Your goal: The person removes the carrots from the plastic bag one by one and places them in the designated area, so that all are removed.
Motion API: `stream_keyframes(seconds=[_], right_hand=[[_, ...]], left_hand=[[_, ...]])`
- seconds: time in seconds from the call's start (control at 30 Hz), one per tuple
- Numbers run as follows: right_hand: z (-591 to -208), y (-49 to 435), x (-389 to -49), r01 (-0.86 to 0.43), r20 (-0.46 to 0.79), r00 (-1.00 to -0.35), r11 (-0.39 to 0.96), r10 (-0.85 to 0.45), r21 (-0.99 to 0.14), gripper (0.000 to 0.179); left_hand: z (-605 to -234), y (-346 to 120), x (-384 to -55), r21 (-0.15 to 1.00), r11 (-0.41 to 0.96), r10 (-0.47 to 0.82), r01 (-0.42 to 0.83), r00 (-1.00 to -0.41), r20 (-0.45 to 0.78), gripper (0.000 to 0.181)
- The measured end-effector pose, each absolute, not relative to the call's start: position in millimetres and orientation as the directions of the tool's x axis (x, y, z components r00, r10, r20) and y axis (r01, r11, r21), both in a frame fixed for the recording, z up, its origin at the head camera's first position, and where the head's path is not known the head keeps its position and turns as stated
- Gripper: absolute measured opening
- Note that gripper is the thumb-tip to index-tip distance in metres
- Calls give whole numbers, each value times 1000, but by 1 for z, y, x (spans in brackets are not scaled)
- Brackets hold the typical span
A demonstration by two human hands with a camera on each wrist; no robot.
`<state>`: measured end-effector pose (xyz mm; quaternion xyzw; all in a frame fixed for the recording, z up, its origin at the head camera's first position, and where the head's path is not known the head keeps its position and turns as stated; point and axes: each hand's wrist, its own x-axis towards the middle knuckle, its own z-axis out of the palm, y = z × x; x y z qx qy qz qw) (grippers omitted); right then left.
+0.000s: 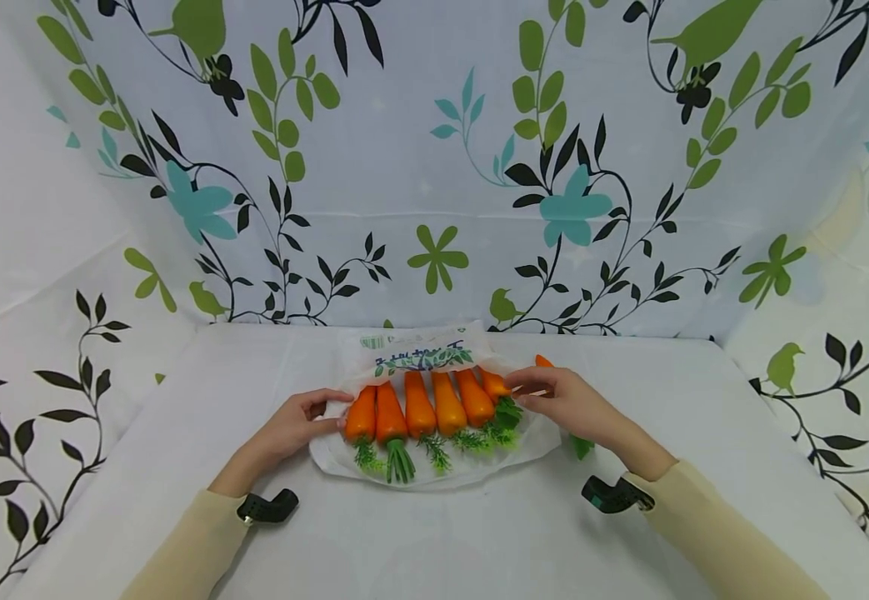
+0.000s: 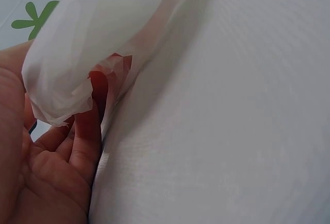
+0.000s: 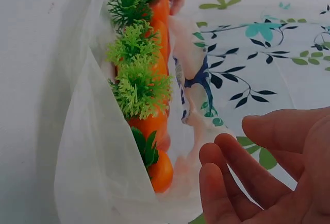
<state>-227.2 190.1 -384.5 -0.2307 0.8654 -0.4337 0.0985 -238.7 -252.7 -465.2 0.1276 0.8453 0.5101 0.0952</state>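
Observation:
Several toy orange carrots with green tops lie side by side in a row on a thin white plastic bag, printed with blue lettering and a tree. The bag's lower part spreads out below their leaves. At the left end my left hand holds the bag's edge between thumb and fingers; in the left wrist view crumpled plastic covers some fingertips. My right hand is at the row's right end, fingers loosely extended beside the last carrot and the bag's edge.
Another carrot lies to the right, mostly hidden behind my right hand, its green leaves showing below the wrist. Everything rests on a white-covered table. A leaf-patterned curtain hangs behind it.

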Motion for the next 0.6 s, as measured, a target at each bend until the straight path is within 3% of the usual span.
stream_keyframes(seconds=[0.3, 0.6], right_hand=[[-387, 170, -242, -365, 0, -818, 519, -575, -773, 34], [-392, 154, -249, -367, -71, -809, 595, -583, -715, 37]], left_hand=[[-463, -253, -236, 891, 437, 318, 124, -948, -24, 42], [-464, -253, -236, 893, 433, 317, 122, -948, -25, 41]])
